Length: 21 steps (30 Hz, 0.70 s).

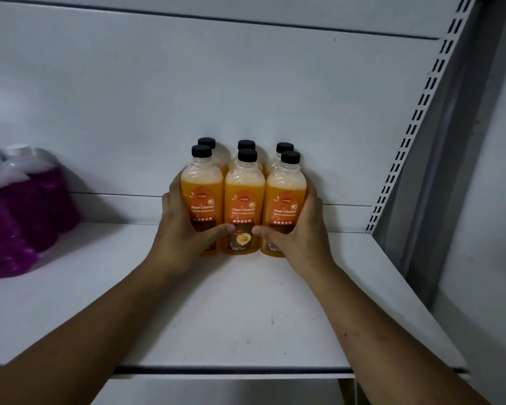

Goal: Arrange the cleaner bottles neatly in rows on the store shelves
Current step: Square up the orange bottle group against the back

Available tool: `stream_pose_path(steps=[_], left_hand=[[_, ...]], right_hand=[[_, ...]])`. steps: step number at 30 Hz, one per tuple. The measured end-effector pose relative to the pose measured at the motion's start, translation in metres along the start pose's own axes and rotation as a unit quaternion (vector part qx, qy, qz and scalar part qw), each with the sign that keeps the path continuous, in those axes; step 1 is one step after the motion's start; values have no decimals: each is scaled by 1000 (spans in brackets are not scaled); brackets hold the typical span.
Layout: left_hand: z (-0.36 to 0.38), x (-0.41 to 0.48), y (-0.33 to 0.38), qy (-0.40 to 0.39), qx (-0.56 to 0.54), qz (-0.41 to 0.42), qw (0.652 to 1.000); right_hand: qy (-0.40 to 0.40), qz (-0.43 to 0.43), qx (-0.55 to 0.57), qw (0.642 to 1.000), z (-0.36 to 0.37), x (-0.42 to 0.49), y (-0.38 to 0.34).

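Six round, clear-plastic orange floor-cleaner bottles (pixel 244 206) with black screw caps stand in two rows on the smooth white metal shelf (pixel 246 317). The left hand (pixel 184 238) and right hand (pixel 298 238) clasp the cluster's sides, fingers (pixel 176 185) curled round it. Purple bottles (pixel 21 211) stand well to its left.

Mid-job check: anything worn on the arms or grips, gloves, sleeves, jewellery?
Nothing worn shows. The left grip and right grip are bare hands, no gloves, rings or watch visible. Both forearms are bare to the frame edge, no sleeves in view.
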<state>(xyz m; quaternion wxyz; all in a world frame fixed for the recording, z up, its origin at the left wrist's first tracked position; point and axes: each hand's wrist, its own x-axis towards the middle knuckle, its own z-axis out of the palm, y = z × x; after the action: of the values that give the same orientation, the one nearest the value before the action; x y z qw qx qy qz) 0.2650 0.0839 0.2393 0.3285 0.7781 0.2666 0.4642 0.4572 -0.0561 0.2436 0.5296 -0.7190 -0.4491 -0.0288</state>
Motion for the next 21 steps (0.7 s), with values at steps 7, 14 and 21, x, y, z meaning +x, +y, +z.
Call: stream_pose_path(steps=[7, 14, 21], left_hand=[[2, 1, -1, 10, 9, 4, 1000], [-1, 1, -1, -8, 12, 4, 1000], [-15, 1, -4, -57, 1, -22, 998]], right_hand=[[-19, -1, -2, 1000, -2, 0, 1], [-42, 3, 15, 999, -3, 0, 2], [-175, 37, 17, 984, -23, -2, 21]])
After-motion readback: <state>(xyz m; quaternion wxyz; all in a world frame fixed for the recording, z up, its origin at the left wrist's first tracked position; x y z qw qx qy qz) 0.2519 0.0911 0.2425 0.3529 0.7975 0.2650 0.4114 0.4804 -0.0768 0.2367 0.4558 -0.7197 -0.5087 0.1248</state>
